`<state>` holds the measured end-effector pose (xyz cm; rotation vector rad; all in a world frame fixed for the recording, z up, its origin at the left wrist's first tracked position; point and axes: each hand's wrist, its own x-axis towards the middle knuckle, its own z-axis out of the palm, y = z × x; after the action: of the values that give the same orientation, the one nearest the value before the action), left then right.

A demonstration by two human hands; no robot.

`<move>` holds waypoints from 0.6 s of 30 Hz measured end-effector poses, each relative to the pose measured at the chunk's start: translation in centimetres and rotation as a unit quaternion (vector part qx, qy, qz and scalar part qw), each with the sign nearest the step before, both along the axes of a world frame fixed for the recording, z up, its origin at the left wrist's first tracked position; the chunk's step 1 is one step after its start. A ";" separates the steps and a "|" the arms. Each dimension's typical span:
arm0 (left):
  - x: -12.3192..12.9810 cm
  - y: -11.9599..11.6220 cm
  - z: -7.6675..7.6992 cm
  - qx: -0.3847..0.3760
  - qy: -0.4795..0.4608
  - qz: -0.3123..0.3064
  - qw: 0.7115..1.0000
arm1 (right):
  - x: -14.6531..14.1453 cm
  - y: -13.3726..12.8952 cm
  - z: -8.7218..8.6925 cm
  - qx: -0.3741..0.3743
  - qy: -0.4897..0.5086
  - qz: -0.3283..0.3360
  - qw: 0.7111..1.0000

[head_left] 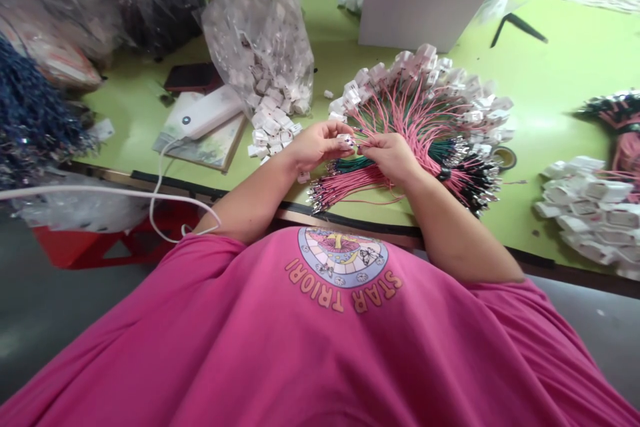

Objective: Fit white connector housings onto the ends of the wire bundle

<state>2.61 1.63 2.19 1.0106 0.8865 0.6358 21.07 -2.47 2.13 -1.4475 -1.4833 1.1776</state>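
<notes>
My left hand (323,142) pinches a small white connector housing (345,140) between thumb and fingers. Close beside it, my right hand (393,155) is closed on thin wires (364,139) whose ends meet the housing; how far they go in is too small to tell. Under and behind my hands spreads a bundle of pink and green wires (415,117). White housings (425,60) cap the wires' far ends, while bare metal terminals (320,197) show at the near left. Loose white housings (273,127) lie left of my left hand, spilling from a clear plastic bag (260,33).
A white power bank (213,112) with a cable rests on a notebook (225,147), beside a dark phone (193,77). A grey box (425,0) stands behind the bundle. Blue wires (35,107) hang at left; more housings (590,203) lie at right. A tape roll (506,158) sits near the bundle.
</notes>
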 end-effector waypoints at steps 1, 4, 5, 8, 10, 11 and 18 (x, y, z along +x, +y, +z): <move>0.0 -0.1 0.1 -0.002 -0.002 -0.002 1.000 | 0.0 0.0 0.0 -0.010 0.001 0.004 1.000; 0.0 -0.1 0.2 -0.003 -0.008 -0.006 1.000 | 0.0 0.1 0.3 -0.049 0.015 0.010 0.999; 0.0 -0.1 0.1 -0.001 -0.010 -0.008 1.000 | 0.0 0.1 0.5 -0.064 0.024 0.011 0.998; 0.0 -0.1 0.0 0.011 -0.020 -0.011 1.000 | 0.1 0.0 1.1 -0.102 0.060 0.024 0.993; -0.1 0.0 -0.1 0.019 -0.019 -0.013 1.000 | 0.3 0.0 1.3 -0.122 0.084 0.033 0.988; -0.1 0.0 -0.1 0.021 -0.015 -0.014 1.000 | 0.4 0.0 1.3 -0.129 0.093 0.036 0.987; -0.1 0.0 -0.6 0.034 -0.011 -0.021 0.999 | 0.1 0.1 1.2 -0.141 0.068 0.043 0.987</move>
<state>2.56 1.63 1.56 1.0784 0.8266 0.6449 21.13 -2.36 3.37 -1.4631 -1.3361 1.5588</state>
